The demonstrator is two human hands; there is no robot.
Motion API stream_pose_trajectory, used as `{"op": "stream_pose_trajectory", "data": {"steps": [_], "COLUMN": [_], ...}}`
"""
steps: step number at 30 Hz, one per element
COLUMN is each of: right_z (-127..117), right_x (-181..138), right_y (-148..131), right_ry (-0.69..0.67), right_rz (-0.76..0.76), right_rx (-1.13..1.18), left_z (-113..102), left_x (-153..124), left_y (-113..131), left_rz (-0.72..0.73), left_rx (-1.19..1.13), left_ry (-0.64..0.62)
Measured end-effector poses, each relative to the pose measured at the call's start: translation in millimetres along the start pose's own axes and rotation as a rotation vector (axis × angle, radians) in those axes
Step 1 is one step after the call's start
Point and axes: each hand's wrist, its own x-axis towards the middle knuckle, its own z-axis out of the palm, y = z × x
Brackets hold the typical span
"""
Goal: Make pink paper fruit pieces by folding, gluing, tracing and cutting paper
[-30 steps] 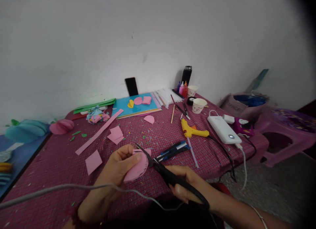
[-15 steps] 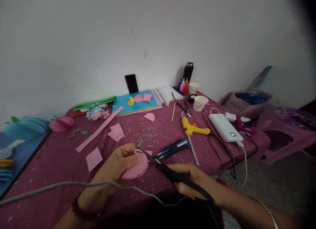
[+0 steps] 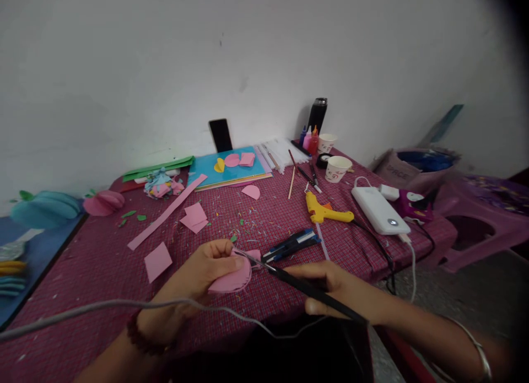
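My left hand [image 3: 209,270] pinches a small stack of pink paper [image 3: 231,280] with a rounded, partly cut edge. Black-handled scissors [image 3: 303,286] are gripped in my right hand [image 3: 334,289], and their blades lie along the top of the pink paper near my left fingertips. A strip of the pink paper stands off to the right of the blades. Just beyond the scissors rests a blue stapler-like tool [image 3: 291,245]. Loose pink squares [image 3: 158,262] and a pink half circle [image 3: 250,192] lie on the checked tablecloth [image 3: 103,295].
A yellow glue gun [image 3: 326,211], a white power bank [image 3: 380,211] and paper cups [image 3: 338,168] stand to the right. Blue paper sheets [image 3: 206,176] and a phone [image 3: 220,135] are at the back. A grey cable [image 3: 124,304] crosses in front of my left forearm.
The scissor blades have closed somewhat along the pink paper, and the handles are nearer together. My right hand has shifted slightly to the right; my left hand keeps its pinch.
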Motion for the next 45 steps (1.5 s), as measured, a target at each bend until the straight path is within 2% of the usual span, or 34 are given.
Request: {"op": "stream_pose_trajectory", "data": {"steps": [5,15,25,35,38,41,45], "right_z": [-6.5,-9.9,-7.8,-5.6,-5.6,-14.0,-40.7], "right_x": [-0.6,1.6,1.1,1.9,3.5,13.2,45.1], "right_y": [-5.5,-15.1,-17.6,-13.5,-11.6,-12.0,-4.1], "right_ry": [-0.015,-0.049,0.006,0.011,0.027,0.108,0.308], "right_rz": [0.048,0.016,0.003,0.033,0.044,0.041,-0.056], "right_rx": [-0.016,-0.126,-0.317,-0.369,-0.377,-0.461,-0.869], "left_z": [-3.6,-4.5,-12.5,-16.7,-19.1,-20.5,-23.0], "left_x": [4.3,5.6,8.2,9.7,10.3,9.1,5.9], "left_y": [-6.9,-8.6,-12.1,-15.9,-18.6,-16.1,-1.3], "left_rz": [-0.029,-0.041,-0.038,-0.027,-0.001,0.063,0.310], "left_rx": [0.026,0.065,0.083,0.084,0.089,0.194,0.347], "left_ry": [0.022,0.002,-0.044,-0.091,-0.090,-0.060,-0.013]}}
